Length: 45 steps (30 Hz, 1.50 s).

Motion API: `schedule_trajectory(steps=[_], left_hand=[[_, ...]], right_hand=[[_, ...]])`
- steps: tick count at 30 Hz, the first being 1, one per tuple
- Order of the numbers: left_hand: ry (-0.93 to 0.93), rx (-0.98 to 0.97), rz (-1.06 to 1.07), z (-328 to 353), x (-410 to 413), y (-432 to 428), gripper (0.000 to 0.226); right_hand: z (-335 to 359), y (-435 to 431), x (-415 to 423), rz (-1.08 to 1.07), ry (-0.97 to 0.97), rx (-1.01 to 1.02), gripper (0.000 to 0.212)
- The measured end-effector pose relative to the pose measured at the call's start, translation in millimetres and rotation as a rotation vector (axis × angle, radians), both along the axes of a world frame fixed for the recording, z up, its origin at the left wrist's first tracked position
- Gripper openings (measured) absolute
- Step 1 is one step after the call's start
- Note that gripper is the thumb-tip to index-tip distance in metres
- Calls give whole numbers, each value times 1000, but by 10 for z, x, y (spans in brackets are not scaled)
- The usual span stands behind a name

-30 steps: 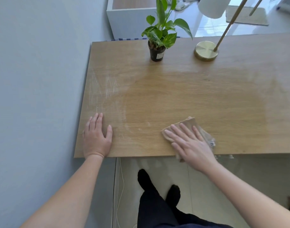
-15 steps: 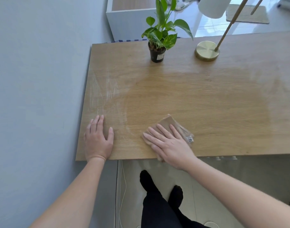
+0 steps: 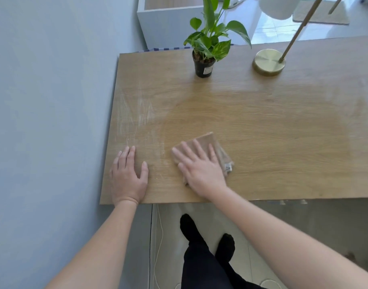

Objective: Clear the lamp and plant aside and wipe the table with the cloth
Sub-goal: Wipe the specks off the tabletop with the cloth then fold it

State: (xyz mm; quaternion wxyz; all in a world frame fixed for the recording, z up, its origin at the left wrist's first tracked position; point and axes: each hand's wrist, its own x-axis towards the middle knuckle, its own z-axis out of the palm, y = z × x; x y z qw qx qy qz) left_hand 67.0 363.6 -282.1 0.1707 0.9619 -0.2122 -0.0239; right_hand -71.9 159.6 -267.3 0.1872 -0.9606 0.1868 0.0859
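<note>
Head view: your right hand (image 3: pixel 201 170) presses flat, fingers spread, on the folded tan cloth (image 3: pixel 212 147) near the front edge of the wooden table (image 3: pixel 262 126), while your left hand (image 3: pixel 127 174) rests palm-down, holding nothing, at the front left corner; the potted plant (image 3: pixel 206 53) and brass-based lamp (image 3: pixel 268 62) stand along the far edge, well apart from the cloth
</note>
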Motion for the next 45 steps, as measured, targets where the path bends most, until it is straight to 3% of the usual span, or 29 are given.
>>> schedule_trajectory(steps=[3,6,13,17,19,25,30,36,41,43,45], left_hand=[[-2,-1,-1,3,-7,-10,71],[0,5,3,-11,0,12,70],[3,3,3,-3,-1,-4,70],[-13,10,-3,-31,13,9,70],[-19,18,-8,-37,8,14,70],[-16,11,-7,-16,-2,-7,70],[-11,16,-13,-12,10,7,71],[-6,26,-7,4,-4,-1,69],[-9,36,-4,12,0,-17,69],[-7,39,-3,11,-1,-17,69],[-4,40,-2,17,-7,-3,68]], right_hand=[[-86,151,-469,124,-74,-38,53],[-114,-44,-1021,95,-87,-110,56],[35,-1138,-2039,-341,78,-165,60],[21,-983,-1778,-634,72,-162,64],[-2,-661,-1497,-672,65,-160,64],[-190,361,-898,-330,-56,-126,60],[-207,-64,-1298,-160,-79,-182,58],[1,-1007,-1964,-478,65,-158,62],[59,-1114,-1456,-846,88,-102,65],[53,-989,-1151,-879,86,-89,64],[55,-796,-937,-763,84,-74,62]])
